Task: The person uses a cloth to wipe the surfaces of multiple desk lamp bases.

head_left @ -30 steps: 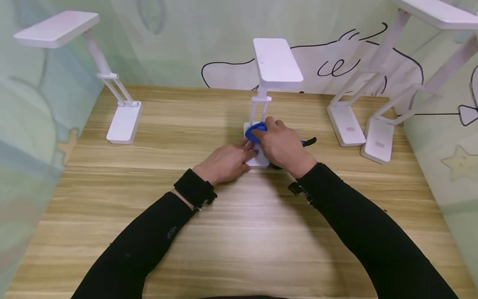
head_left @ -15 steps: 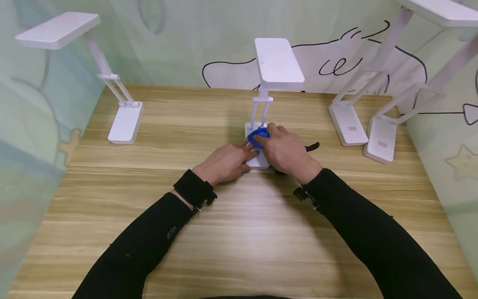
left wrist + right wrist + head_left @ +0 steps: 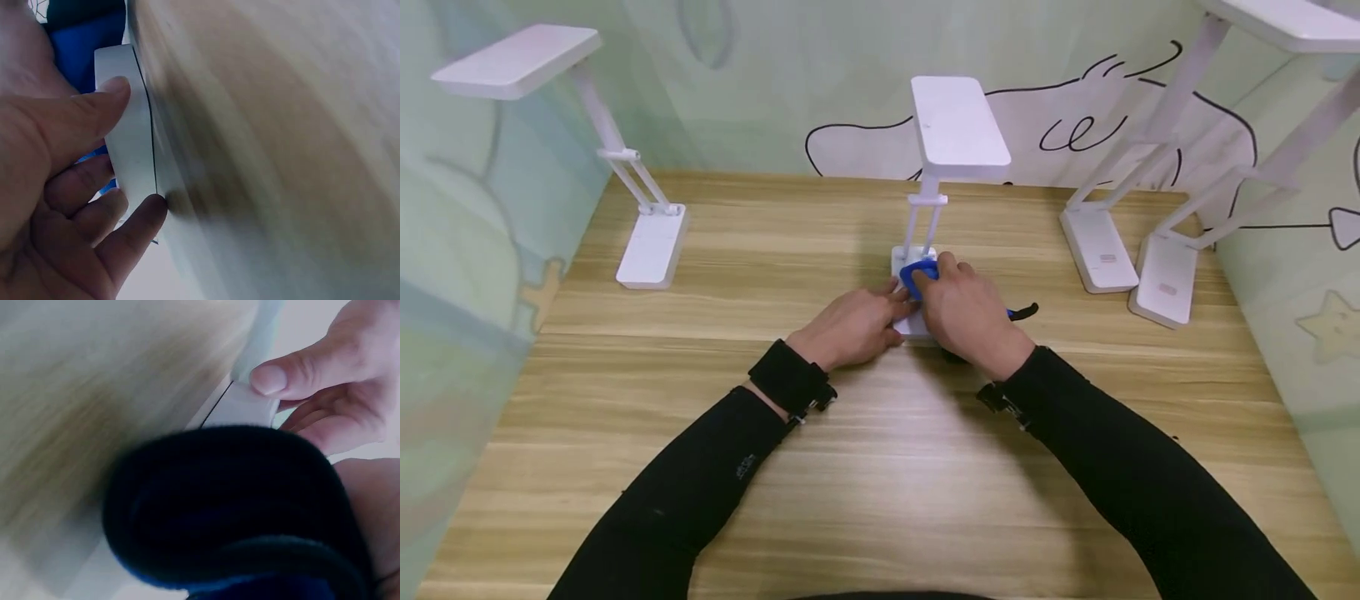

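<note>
A white desk lamp [image 3: 961,125] stands in the middle of the head view, its flat head raised over a small base [image 3: 913,327]. My left hand [image 3: 850,329] holds that base from the left; in the left wrist view the thumb [image 3: 112,100] lies on its near side face. With my right hand [image 3: 967,312] I grip a blue cloth [image 3: 913,282] with black edging and press it on top of the base. The black-edged cloth [image 3: 231,500] fills much of the right wrist view and hides most of the base there.
Another white desk lamp [image 3: 653,246] stands at the back left. Two more lamps, one with its base [image 3: 1099,250] touching the other base [image 3: 1165,279], are at the back right. Patterned walls [image 3: 737,100] bound the wood-grain table [image 3: 880,500] behind and at both sides.
My right hand and the blue cloth shift slightly right, then back left and a little nearer along the lamp base. The left hand stays in place on the base.
</note>
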Motion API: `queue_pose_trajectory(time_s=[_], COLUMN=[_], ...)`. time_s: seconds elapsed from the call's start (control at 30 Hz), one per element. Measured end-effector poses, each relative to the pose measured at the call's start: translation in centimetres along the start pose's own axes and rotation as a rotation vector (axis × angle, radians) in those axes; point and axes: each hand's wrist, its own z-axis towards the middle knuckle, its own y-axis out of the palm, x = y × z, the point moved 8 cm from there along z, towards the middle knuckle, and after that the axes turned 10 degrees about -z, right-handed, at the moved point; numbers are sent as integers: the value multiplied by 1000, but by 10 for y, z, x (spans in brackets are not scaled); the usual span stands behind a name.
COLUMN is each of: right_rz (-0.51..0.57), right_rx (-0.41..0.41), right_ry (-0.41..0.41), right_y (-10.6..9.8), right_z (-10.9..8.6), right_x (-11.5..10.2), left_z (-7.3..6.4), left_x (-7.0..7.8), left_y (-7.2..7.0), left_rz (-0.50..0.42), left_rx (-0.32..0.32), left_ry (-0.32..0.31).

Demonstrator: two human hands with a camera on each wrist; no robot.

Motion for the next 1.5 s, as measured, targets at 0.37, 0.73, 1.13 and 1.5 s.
queue_pose_trajectory(time_s=[0.37, 0.73, 1.13, 1.5], right_rz=[-197, 0, 189, 135], right_rx=[274, -20, 13, 49], right_ry=[99, -7, -207, -100], right_y=[-16, 4, 5, 15], right_z=[11, 16, 12, 6], right_x=[-1, -3, 4, 14], left_z=[-1, -2, -3, -1], left_x=[-2, -4, -5, -4], left_y=[-2, -1, -2, 1], left_rz=[-27, -49, -44, -40], left_rx=[0, -3, -12, -14], left_ry=[10, -2, -9, -18])
